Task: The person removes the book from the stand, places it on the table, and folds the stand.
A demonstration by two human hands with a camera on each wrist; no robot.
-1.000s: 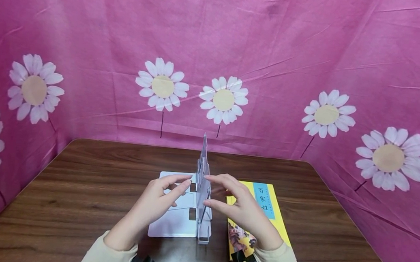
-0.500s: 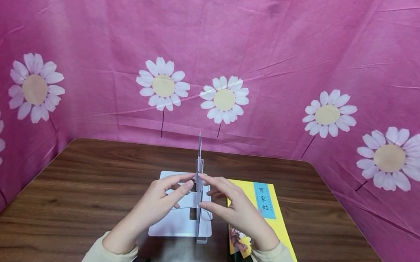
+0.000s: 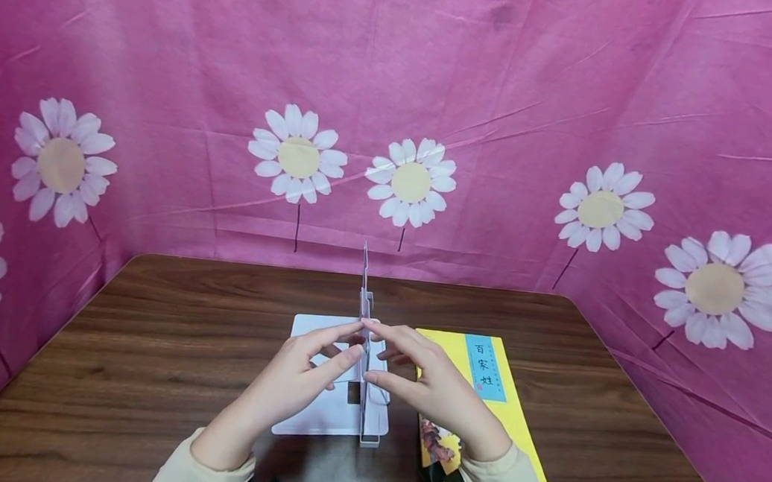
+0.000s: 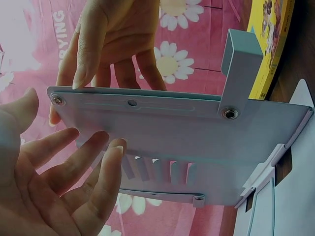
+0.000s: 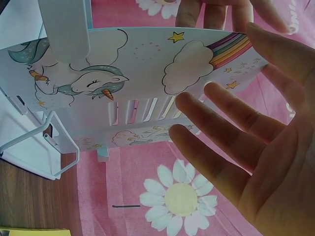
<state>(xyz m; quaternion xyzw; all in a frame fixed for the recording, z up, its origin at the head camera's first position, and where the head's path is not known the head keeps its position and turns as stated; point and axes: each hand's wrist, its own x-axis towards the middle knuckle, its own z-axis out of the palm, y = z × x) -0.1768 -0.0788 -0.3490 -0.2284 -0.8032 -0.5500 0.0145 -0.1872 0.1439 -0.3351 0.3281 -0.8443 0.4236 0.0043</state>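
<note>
A white metal book stand stands in front of me, its back panel raised upright and seen nearly edge-on in the head view. Unicorns, a rainbow and a cloud decorate its right face. Flat on the table lies its base plate. My left hand is at the panel's plain side, its relaxed fingertips right at the surface. On the printed side, my right hand has its fingers spread, with fingertips against the panel and the thumb at its edge.
To the right of the stand, a yellow book with a blue title strip lies partly under my right forearm. The brown wooden table ends at a pink cloth with white daisies.
The panel has swung left from a slight rightward lean to upright. My right fingers have moved left with it, and my left hand has shifted slightly right toward the panel.
</note>
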